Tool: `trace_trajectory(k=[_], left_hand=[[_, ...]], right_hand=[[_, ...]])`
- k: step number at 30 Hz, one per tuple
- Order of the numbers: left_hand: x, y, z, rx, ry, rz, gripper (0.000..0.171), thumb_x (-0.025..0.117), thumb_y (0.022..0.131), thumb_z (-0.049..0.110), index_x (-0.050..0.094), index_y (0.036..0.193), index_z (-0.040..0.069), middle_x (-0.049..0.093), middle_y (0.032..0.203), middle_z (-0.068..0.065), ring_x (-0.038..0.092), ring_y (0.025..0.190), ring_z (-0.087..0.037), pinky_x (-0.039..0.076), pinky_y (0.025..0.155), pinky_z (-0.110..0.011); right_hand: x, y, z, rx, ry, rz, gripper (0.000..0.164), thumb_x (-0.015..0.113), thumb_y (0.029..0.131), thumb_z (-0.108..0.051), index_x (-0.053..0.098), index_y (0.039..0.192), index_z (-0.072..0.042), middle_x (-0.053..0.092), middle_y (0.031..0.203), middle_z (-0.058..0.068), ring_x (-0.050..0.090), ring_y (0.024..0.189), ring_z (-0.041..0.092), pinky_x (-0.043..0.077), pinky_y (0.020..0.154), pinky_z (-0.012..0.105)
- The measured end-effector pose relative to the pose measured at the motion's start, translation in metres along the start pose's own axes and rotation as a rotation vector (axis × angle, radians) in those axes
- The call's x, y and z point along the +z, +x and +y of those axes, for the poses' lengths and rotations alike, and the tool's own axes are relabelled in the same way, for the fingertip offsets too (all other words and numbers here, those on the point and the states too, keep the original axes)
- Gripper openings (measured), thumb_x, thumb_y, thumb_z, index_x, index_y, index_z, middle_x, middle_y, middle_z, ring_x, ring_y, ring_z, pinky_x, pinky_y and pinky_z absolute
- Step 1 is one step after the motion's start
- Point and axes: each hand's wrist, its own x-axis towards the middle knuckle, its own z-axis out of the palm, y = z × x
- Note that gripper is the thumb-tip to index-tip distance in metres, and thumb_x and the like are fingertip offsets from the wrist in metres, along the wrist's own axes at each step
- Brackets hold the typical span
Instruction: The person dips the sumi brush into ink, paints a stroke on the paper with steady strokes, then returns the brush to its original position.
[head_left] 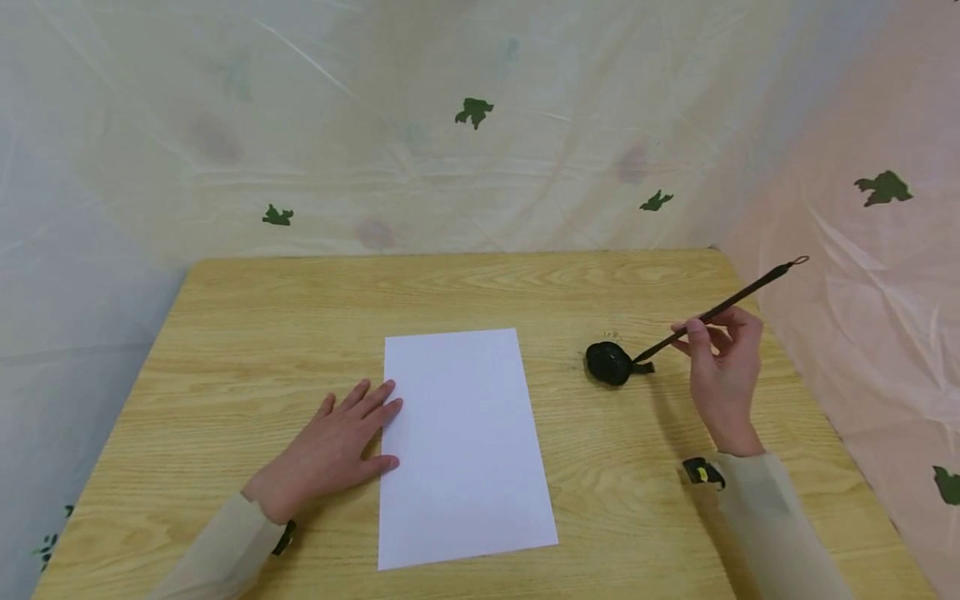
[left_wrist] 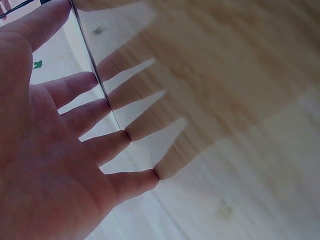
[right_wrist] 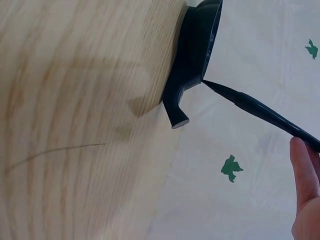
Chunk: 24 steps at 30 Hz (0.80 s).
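Observation:
A white sheet of paper [head_left: 461, 450] lies on the wooden table. My left hand [head_left: 337, 446] is spread at its left edge, with the thumb and some fingertips on the paper; the left wrist view shows the fingers straight. In my right hand [head_left: 726, 367] I hold a dark ink brush [head_left: 738, 297], slanting up to a hanging loop at its far end. Its pointed tip touches the rim of a small black ink dish [head_left: 609, 364] beside the short handle. The right wrist view shows the brush tip [right_wrist: 215, 87] at that rim.
Dark specks mark the wood around the dish. The wooden table [head_left: 247, 317] reaches back to a pale hanging sheet [head_left: 360, 125] with green leaf-like shapes. A pinkish sheet [head_left: 847, 275] hangs along the right side. Dark bands sit on both wrists.

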Motion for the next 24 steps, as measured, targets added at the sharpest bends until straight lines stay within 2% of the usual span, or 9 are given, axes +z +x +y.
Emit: trace_trajectory(k=[5, 11, 13, 17, 21, 24], left_hand=[[0.000, -0.002, 0.000, -0.001, 0.000, -0.001, 0.075, 0.072, 0.095, 0.048, 0.048, 0.155, 0.008, 0.033, 0.167, -0.013, 0.028, 0.152, -0.045, 0.025, 0.112, -0.076], [-0.001, -0.005, 0.000, 0.000, 0.003, 0.004, 0.075, 0.072, 0.096, 0.048, 0.049, 0.155, 0.008, 0.033, 0.166, -0.014, 0.029, 0.151, -0.045, 0.026, 0.111, -0.077], [-0.002, -0.007, -0.001, -0.005, 0.010, 0.001, 0.074, 0.071, 0.096, 0.048, 0.049, 0.155, 0.008, 0.033, 0.166, -0.014, 0.029, 0.151, -0.046, 0.026, 0.110, -0.077], [-0.004, -0.006, 0.001, -0.003, 0.020, -0.005, 0.073, 0.068, 0.098, 0.049, 0.048, 0.156, 0.009, 0.033, 0.167, -0.013, 0.028, 0.152, -0.045, 0.026, 0.111, -0.076], [-0.006, -0.003, 0.003, 0.008, 0.017, -0.005, 0.072, 0.064, 0.100, 0.051, 0.047, 0.156, 0.010, 0.033, 0.167, -0.012, 0.027, 0.153, -0.044, 0.027, 0.111, -0.075], [-0.006, -0.002, 0.003, 0.012, 0.038, -0.002, 0.069, 0.063, 0.101, 0.049, 0.047, 0.156, 0.010, 0.034, 0.166, -0.012, 0.028, 0.152, -0.043, 0.028, 0.112, -0.074]], right_hand=[[0.000, 0.000, -0.001, 0.007, 0.055, -0.001, 0.036, 0.057, 0.102, 0.003, 0.039, 0.130, 0.017, 0.058, 0.107, 0.010, 0.070, 0.090, 0.018, 0.059, 0.079, 0.022], [0.003, -0.001, 0.000, 0.015, -0.016, -0.008, 0.033, 0.057, 0.103, 0.000, 0.041, 0.129, 0.013, 0.058, 0.106, 0.006, 0.071, 0.090, 0.015, 0.059, 0.079, 0.022], [0.003, -0.001, 0.000, 0.028, -0.004, -0.003, 0.032, 0.058, 0.103, -0.001, 0.043, 0.129, 0.010, 0.058, 0.107, 0.006, 0.071, 0.090, 0.014, 0.059, 0.080, 0.022], [0.001, 0.000, -0.004, 0.051, 0.129, 0.039, 0.034, 0.060, 0.102, 0.000, 0.043, 0.131, 0.004, 0.057, 0.109, 0.012, 0.071, 0.090, 0.018, 0.059, 0.081, 0.024], [0.002, -0.001, -0.011, 0.048, 0.294, 0.066, 0.039, 0.061, 0.100, 0.004, 0.040, 0.133, 0.005, 0.056, 0.111, 0.018, 0.071, 0.090, 0.024, 0.061, 0.081, 0.027], [0.012, -0.003, -0.020, 0.043, 0.373, 0.062, 0.041, 0.061, 0.099, 0.006, 0.039, 0.133, 0.007, 0.055, 0.112, 0.020, 0.071, 0.089, 0.027, 0.061, 0.080, 0.030]])
